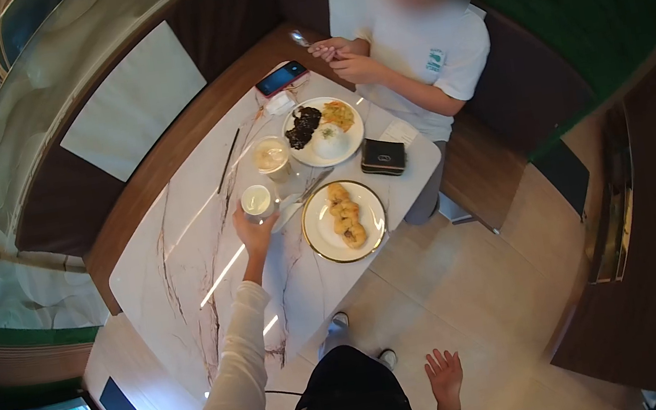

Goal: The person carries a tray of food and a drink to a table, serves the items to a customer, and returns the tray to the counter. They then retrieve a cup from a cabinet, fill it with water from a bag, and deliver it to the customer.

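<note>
My left hand (254,231) reaches over the marble-look table (162,289), its fingers wrapped round a cup of pale drink (258,201). Just beyond that cup stands a clear cup of milky iced drink (271,157). To its right a gold-rimmed plate (322,244) carries a row of golden fried pieces (345,216). Cutlery (305,195) lies between the cup and this plate, partly hidden. My right hand (445,376) hangs low over the floor, fingers spread, with nothing in it.
Across the table sits a person in a white T-shirt (432,49), holding a spoon (299,38). Before them are a plate of rice and dark food (353,143), a black wallet (383,156) and a phone (281,79). A dark straw (229,160) lies nearby. Bench seating (146,181) borders the table.
</note>
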The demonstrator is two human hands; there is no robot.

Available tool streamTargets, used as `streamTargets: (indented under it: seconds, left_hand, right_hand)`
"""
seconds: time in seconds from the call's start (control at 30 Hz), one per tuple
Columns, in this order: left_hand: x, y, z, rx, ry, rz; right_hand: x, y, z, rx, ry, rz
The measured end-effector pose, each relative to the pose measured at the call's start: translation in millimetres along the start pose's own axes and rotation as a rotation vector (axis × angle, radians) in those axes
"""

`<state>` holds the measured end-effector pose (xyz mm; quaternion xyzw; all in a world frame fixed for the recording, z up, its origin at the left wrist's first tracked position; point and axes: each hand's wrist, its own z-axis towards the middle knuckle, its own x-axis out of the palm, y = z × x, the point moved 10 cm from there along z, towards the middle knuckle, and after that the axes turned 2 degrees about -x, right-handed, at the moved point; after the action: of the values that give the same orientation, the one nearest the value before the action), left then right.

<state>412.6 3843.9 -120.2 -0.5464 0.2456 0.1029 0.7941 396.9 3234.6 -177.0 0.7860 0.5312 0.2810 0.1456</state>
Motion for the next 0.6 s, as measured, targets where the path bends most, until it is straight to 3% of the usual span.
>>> streamTargets:
  seconds: [0.03,0.1,0.17,0.23,0.33,0.47,0.6]
  left_hand:
    - [-7,1,-7,0.045,-0.046,0.05]
    - [-31,12,-34,-0.126,-0.068,-0.113]
    - [-65,-30,-87,-0.111,-0.07,-0.13]
    - [-71,-64,-154,-0.153,0.085,-0.224]
    - [-34,-131,-277,-0.043,0.465,-0.29]
    - [18,-261,-493,0.183,1.219,-0.395]
    - [32,-391,-710,0.409,1.767,-0.348]
  right_hand:
    - [-13,0,-3,-0.016,-0.021,0.008]
    - [-51,5,-12,-0.131,-0.079,0.118]
    - [-98,7,-22,-0.225,-0.112,0.237]
    - [-155,7,-32,-0.294,-0.122,0.357]
    - [-222,16,-80,-0.317,-0.295,0.497]
    - [-325,45,-141,-0.587,-0.251,0.449]
    - [-431,98,-203,-0.76,-0.314,0.245]
